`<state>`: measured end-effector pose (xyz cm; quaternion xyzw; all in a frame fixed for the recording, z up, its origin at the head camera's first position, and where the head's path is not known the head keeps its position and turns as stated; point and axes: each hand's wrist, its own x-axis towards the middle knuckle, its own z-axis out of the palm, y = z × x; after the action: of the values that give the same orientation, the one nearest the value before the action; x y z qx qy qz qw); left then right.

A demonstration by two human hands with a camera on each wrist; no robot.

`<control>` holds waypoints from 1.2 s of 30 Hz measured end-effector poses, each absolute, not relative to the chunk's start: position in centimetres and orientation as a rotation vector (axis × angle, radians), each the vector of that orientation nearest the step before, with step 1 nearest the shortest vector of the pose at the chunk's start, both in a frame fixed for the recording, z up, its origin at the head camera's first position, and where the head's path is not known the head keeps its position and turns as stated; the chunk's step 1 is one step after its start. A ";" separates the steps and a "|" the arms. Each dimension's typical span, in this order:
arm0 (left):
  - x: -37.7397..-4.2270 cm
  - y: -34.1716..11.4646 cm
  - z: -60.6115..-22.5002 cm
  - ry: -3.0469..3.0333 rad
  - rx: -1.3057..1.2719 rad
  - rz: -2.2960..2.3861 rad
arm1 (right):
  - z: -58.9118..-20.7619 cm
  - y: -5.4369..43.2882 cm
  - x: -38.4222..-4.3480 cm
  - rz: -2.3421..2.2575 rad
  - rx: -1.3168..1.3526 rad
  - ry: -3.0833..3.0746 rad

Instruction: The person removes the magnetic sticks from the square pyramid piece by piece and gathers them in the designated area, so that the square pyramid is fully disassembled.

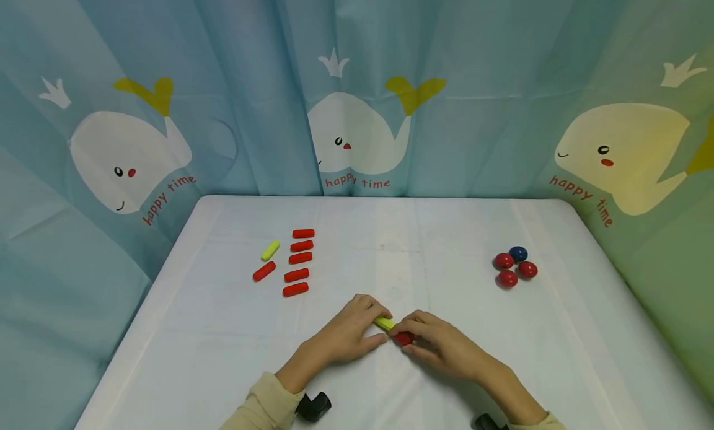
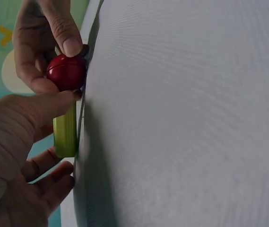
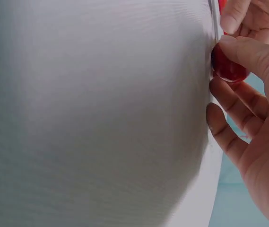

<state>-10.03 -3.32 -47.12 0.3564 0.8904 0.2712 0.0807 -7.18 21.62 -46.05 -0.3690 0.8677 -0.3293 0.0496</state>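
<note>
My left hand (image 1: pixel 348 332) pinches a short yellow-green stick (image 1: pixel 385 323) near the middle of the white table. Its thumb lies across one end of the stick (image 2: pixel 65 135) in the left wrist view. Just to the right, my right hand (image 1: pixel 449 348) grips a shiny red ball (image 1: pixel 404 339) between thumb and fingers. In the left wrist view the ball (image 2: pixel 65 72) sits in line with the stick's end. The left thumb hides the place where they meet, so I cannot tell whether they touch.
Several red sticks (image 1: pixel 297 274) lie in a column at left, with another red stick (image 1: pixel 264 271) and a yellow-green one beside them. At right, a blue ball (image 1: pixel 518 253) and 3 red balls (image 1: pixel 507 279) are clustered. A whale-print curtain (image 1: pixel 251 108) hangs behind the table (image 1: pixel 446 244).
</note>
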 end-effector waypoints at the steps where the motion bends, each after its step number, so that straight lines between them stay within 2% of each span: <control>1: -10.0 -3.2 -47.2 2.678 1.063 0.829 | -46.1 21.7 -7.2 -1.017 -1.120 2.639; 14: -10.0 -2.9 -47.2 2.719 1.006 0.887 | -46.3 21.6 -7.6 -1.086 -0.897 2.598; 36: -10.2 -2.8 -47.7 2.788 0.959 0.938 | -46.1 21.0 -7.1 -1.142 -0.877 2.570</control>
<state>-10.19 -2.84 -47.68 0.3098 0.9009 0.3031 0.0240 -7.09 21.04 -46.06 -0.2962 0.8683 -0.3857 0.0977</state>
